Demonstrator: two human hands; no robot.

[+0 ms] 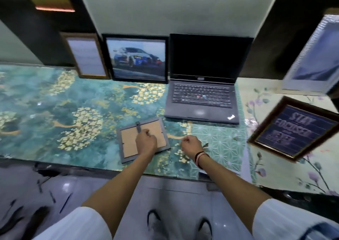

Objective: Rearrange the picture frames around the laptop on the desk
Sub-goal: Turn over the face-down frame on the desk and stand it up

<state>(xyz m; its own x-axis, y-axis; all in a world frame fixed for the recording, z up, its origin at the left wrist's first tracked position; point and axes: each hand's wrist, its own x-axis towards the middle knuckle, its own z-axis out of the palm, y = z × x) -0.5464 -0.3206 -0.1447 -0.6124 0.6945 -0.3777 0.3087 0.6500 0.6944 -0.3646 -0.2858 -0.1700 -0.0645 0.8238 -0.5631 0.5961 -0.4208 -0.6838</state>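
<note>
A dark laptop (203,85) stands open at the back middle of the desk, screen off. Left of it lean a black frame with a rally-car picture (138,59) and a brown frame with a text sheet (86,56). A small grey frame (143,139) lies face down near the front edge, its cardboard back and stand showing. My left hand (146,140) rests on its back with fingers curled. My right hand (190,144) hovers just right of it, loosely closed, holding nothing. A dark frame reading "STAY FOCUSED" (295,129) lies tilted at the right, with a white-framed picture (315,56) behind it.
The desk top (55,102) carries a teal and gold patterned sheet, changing to a pale floral sheet (260,96) at the right. A wall rises right behind the laptop and frames. My shoes and a tiled floor show below the front edge.
</note>
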